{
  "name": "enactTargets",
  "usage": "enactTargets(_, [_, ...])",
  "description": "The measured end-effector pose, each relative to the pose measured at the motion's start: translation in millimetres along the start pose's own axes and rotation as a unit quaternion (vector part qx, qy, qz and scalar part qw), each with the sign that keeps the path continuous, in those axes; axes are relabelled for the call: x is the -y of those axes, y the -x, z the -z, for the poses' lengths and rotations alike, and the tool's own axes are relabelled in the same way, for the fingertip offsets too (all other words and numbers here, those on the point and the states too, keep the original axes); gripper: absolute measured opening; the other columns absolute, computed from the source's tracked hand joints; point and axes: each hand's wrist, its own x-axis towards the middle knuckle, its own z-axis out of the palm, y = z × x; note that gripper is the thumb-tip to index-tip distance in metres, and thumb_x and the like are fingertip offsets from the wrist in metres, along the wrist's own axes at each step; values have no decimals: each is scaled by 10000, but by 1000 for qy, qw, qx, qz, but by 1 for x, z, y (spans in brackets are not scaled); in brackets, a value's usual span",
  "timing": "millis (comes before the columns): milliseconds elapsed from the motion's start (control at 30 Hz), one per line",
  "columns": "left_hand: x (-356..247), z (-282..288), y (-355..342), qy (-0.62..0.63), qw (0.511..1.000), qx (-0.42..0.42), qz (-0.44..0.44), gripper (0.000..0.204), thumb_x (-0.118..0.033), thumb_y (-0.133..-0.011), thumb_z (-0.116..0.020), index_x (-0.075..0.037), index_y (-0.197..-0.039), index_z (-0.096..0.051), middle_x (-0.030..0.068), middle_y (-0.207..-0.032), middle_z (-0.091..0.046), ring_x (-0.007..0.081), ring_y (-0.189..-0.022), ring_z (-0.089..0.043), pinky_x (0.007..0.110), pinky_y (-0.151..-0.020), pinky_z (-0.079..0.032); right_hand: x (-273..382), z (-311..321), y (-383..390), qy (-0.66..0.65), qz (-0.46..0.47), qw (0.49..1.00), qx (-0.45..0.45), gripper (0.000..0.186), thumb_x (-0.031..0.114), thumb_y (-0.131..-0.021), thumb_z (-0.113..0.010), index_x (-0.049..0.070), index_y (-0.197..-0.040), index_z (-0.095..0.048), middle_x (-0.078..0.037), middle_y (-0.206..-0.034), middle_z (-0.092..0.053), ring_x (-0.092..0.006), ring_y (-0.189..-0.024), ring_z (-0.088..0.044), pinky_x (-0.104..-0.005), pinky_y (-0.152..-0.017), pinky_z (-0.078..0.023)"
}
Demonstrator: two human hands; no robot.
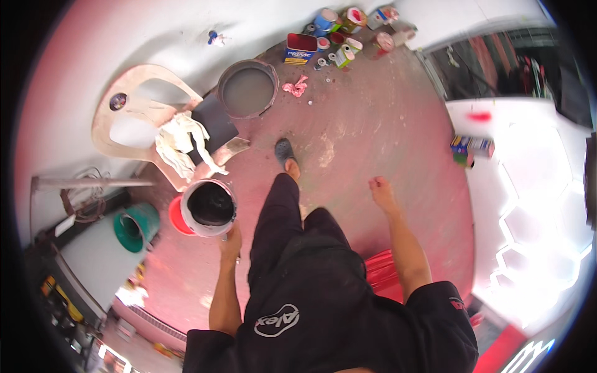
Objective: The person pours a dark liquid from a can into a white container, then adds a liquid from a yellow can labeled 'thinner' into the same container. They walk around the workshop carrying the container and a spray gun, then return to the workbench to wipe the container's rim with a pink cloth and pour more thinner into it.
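My left hand (231,241) is closed on the near side of a pale grey bucket (231,194), whose dark inside faces up. A red container (178,216) shows partly from behind its left side; whether the two touch, I cannot tell. My right hand (382,191) hangs out over the floor to the right of my legs. Its fingers are loosely bent and a little apart, with nothing seen in them.
A soiled plastic chair (140,74) with white cloth (180,143) stands at left. Beyond it is a large tub (273,81) of murky liquid. Cans and a blue tin (300,56) line the far wall. A green bucket (144,217) sits at left, a red object (384,276) behind my right side.
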Motion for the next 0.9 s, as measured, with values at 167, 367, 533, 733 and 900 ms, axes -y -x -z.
enactTargets(167, [-45,-51,-17,-53,982,-24,179,138,-96,-997,-568,14,-926,-613,53,-804,-573,157,-719,-527,355,-640,-441,85,14,-129,59,160,982,86,267,274,-952,-657,42,-1062,-728,-200,-1006,-742,-375,-967,-711,-439,-862,-553])
enactTargets(367, [-107,-101,-30,-181,880,43,436,204,-120,-1030,-424,30,-1063,-559,180,-944,-574,317,-886,-550,451,-797,-434,164,-26,-280,163,231,945,163,250,282,-922,-659,100,-1070,-745,-194,-1131,-704,-380,-1073,-678,-476,-915,-540])
enactTargets(533, [9,-154,42,-235,955,-120,134,182,-105,-1029,-443,16,-1091,-563,71,-911,-515,200,-735,-519,366,-661,-437,176,-131,-422,260,310,876,262,273,265,-918,-655,118,-1130,-742,-212,-1199,-696,-379,-1154,-654,-477,-958,-534])
enactTargets(733, [44,-241,-5,-7,802,-444,401,243,-104,-990,-497,-40,-759,-457,25,-843,-474,126,-654,-406,309,-600,-358,172,-280,-536,359,324,829,281,474,331,-909,-683,183,-1358,-648,-262,-1472,-533,-416,-1299,-585,-483,-1047,-513])
enactTargets(900, [73,-281,-17,-1,730,-529,432,293,-97,-927,-479,-80,-640,-420,15,-625,-414,127,-571,-424,287,-554,-352,172,-373,-576,311,242,890,227,709,391,-899,-736,224,-1539,-483,-220,-1658,-274,-453,-1346,-543,-488,-1093,-492])
